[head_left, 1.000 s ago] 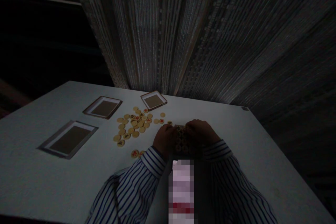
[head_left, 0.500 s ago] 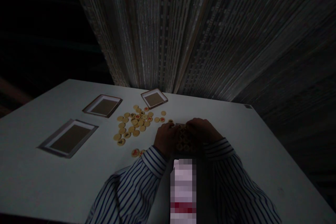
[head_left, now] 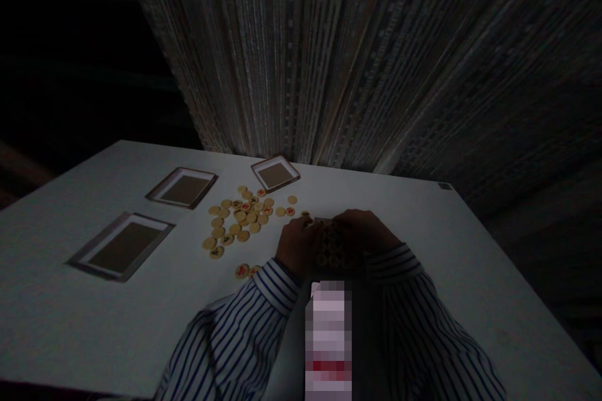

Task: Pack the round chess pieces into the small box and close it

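Note:
Round wooden Chinese chess pieces (head_left: 333, 259) stand in rows in a dark, shadowed box or tray (head_left: 323, 222) in front of me. My left hand (head_left: 296, 242) is on its left side, with curled fingers at the rows. From the right, my right hand (head_left: 365, 230) reaches over the far right part, its fingers closed and bent down among the pieces. Shadow hides both sets of fingertips, so I cannot tell what they grip. A loose piece (head_left: 305, 213) lies just beyond my left fingers.
Many loose pieces (head_left: 242, 236), some with red or black characters, are scattered left of my hands. Near my left cuff lie two red-marked pieces (head_left: 242, 271). Three shallow trays (head_left: 126, 221) rest on the white table (head_left: 117, 326). A lit phone-like screen (head_left: 328, 338), pixelated, is below my hands. Behind hangs a string curtain (head_left: 263, 62).
My hands stay almost in the same place over the pieces, with only tiny finger movement. The whole view has shifted slightly. The scattered pieces and trays lie as before.

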The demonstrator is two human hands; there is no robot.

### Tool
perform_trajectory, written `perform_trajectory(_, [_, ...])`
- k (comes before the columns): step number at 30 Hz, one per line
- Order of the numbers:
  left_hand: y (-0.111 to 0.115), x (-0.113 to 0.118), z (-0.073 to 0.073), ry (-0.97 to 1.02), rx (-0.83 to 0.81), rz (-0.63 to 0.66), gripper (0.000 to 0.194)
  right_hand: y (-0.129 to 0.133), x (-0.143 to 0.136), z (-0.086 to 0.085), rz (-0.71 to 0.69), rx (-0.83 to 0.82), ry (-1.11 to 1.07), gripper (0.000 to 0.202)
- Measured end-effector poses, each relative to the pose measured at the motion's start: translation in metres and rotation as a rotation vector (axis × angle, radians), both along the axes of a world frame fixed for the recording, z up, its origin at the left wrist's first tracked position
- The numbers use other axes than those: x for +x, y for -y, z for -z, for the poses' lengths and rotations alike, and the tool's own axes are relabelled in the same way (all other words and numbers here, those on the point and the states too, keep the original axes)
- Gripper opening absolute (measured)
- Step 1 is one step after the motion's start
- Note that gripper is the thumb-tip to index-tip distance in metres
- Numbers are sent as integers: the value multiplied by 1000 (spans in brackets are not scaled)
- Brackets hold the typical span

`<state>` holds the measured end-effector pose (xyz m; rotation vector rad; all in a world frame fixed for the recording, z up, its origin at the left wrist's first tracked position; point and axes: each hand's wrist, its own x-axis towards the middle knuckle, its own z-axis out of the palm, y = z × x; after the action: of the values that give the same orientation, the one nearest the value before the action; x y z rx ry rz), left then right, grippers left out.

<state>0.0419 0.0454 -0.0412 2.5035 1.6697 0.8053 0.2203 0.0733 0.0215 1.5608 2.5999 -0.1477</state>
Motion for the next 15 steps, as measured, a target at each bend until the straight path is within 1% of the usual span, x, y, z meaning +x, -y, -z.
perform_trajectory(7, [3,0,-7,-25,-27,10,27,2,-3,-3,-9,11,8,28])
perform_trajectory(11, [3,1,-7,-43,-36,10,26,3,-4,-6,-6,-3,12,28])
perform_trajectory(15, [2,0,-7,-60,-24,7,26,3,-3,-5,-2,7,-3,29])
